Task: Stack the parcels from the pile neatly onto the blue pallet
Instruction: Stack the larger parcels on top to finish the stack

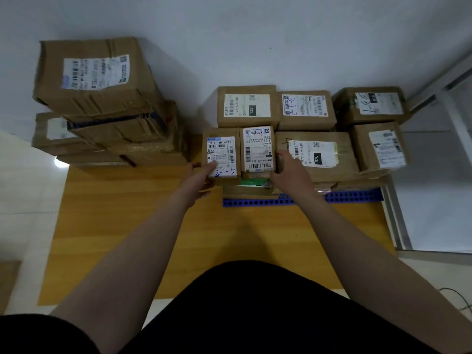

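Observation:
Several labelled cardboard parcels are stacked on the blue pallet [352,195] at centre right. My left hand [198,178] grips the front-left corner of a small parcel [221,152] marked "501E". Beside it stands another small parcel [258,148], and my right hand [290,172] presses against its right side, next to a wider parcel [329,154] marked "070". Together both hands bracket these two small parcels on top of the stack. At the left sits the pile [102,103] of larger brown boxes, one big box on top.
A wooden floor panel [127,226] lies in front of the pallet and pile. The white wall [255,34] runs behind them. A metal door frame [398,226] borders the pallet's right side. A green cable [459,300] lies at the lower right.

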